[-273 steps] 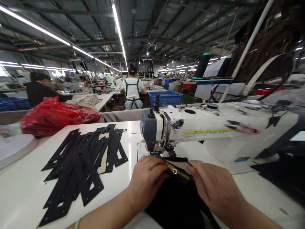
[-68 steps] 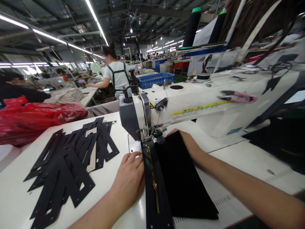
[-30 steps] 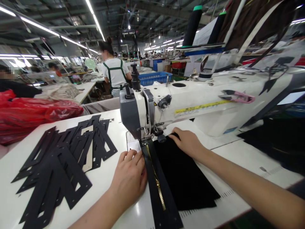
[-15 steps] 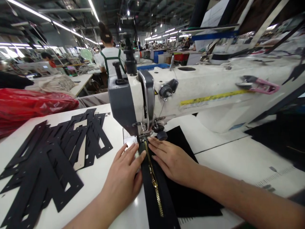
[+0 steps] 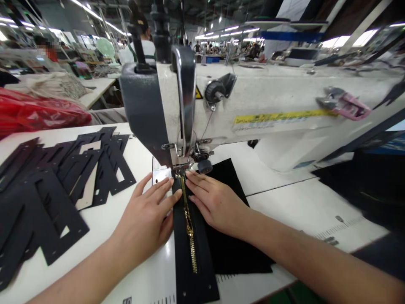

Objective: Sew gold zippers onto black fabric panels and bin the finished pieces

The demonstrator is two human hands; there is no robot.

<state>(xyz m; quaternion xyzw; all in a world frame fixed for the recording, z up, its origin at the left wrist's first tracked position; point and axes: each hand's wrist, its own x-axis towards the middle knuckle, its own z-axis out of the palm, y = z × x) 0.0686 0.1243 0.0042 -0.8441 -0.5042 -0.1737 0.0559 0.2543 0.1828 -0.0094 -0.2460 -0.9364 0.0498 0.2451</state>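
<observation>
A black strip (image 5: 196,291) with a gold-toothed zipper (image 5: 190,236) set in it lies under the presser foot of a white sewing machine (image 5: 272,97). My left hand (image 5: 145,211) rests with spread fingers on the strip's left edge, fingertips close to the foot. On the other side of the zipper, my right hand (image 5: 218,202) lies flat with fingers stretched out, tips just beside the foot. Beneath the strip and my right hand spreads a black fabric piece (image 5: 234,253). The zipper's gold slider shows partway down the teeth. The needle tip is hard to make out.
Black slotted panels (image 5: 63,219) lie in a loose pile on the left of the white table. Pink-handled snips (image 5: 351,105) sit on the machine arm. A red plastic bag (image 5: 38,112) is at the far left, and dark fabric (image 5: 363,185) lies at the right.
The view has shifted, so the machine appears larger and further left. Both hands stay on the strip beside the presser foot, in nearly the same pose.
</observation>
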